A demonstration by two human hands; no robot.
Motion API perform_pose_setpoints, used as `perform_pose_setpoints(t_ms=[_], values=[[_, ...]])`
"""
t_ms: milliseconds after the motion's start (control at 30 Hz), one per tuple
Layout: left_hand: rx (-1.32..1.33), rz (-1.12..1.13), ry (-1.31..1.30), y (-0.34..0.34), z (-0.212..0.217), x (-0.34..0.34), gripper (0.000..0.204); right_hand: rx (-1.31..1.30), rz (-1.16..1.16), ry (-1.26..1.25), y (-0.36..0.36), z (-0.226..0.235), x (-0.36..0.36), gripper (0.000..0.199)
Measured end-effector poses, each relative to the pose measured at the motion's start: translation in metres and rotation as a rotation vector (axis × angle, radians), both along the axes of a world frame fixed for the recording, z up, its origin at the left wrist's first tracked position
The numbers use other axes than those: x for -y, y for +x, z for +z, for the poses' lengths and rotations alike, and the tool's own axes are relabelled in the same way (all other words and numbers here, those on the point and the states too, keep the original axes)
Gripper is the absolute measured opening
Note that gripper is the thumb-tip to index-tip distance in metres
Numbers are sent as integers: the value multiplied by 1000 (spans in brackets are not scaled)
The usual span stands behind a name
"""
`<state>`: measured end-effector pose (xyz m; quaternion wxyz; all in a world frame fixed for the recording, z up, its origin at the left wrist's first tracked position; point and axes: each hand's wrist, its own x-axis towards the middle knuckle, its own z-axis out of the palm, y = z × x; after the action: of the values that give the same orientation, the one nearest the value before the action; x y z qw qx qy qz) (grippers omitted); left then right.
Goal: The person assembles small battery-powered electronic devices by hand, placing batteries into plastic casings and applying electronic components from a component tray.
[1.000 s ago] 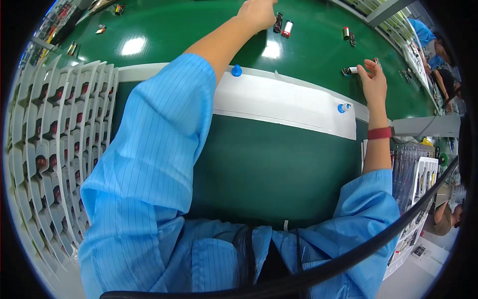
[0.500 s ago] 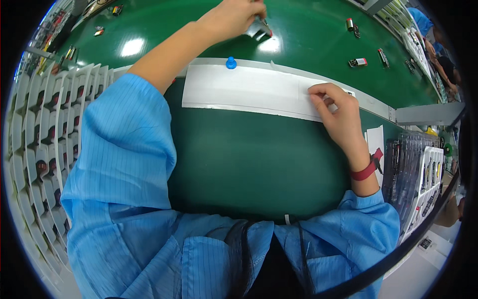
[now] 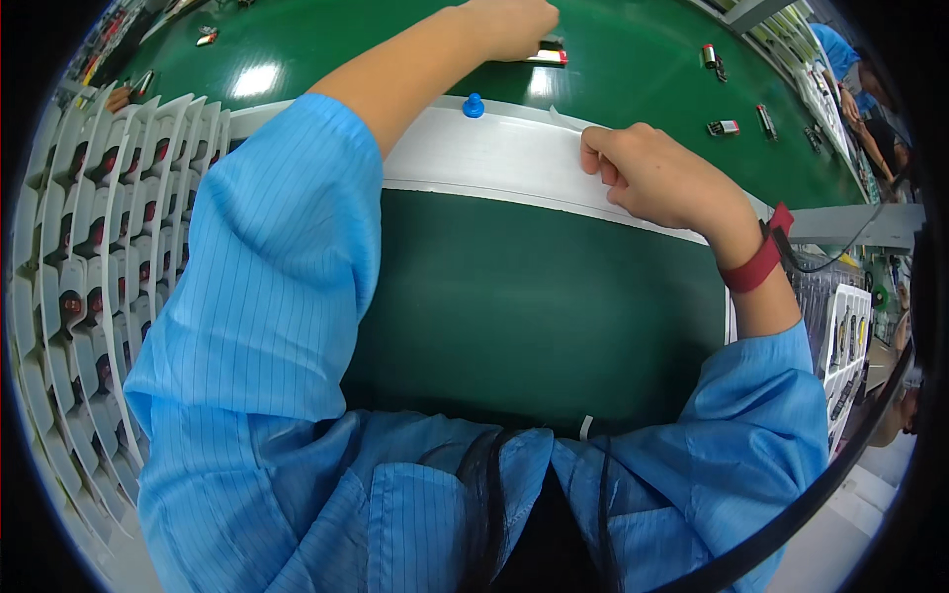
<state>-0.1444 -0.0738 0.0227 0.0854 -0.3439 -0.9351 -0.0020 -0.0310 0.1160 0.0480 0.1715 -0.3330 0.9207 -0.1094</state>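
Found left hand [image 3: 506, 28] at module [image 3: 550, 58], right hand [image 3: 657, 181] curled over white strip [image 3: 474, 148], grips unverifiable; noted untouched units [image 3: 724, 127] toward counter's [image 3: 638, 94] right edge.

Workshop — green worktop [image 3: 633, 69], stacked trays [image 3: 124, 247]

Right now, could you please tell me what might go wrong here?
The left hand is right by the red-and-white part, so a careless move might nudge it. The left forearm passes near the blue knob and could perhaps bump it.
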Motion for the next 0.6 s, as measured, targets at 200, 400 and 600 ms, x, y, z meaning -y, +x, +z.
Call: perform_pose_setpoints(t_ms=[200, 400, 600], values=[[893, 54, 1286, 59, -1, -7, 23, -303, 96, -161, 27, -23, -14, 20], [1246, 50, 1552, 93, -37, -38, 26, -541, -128, -480, 47, -50, -22, 22], [449, -1, 1171, 105, -41, -44, 20, -431, -429, -872, 74, -46, -33, 18]])
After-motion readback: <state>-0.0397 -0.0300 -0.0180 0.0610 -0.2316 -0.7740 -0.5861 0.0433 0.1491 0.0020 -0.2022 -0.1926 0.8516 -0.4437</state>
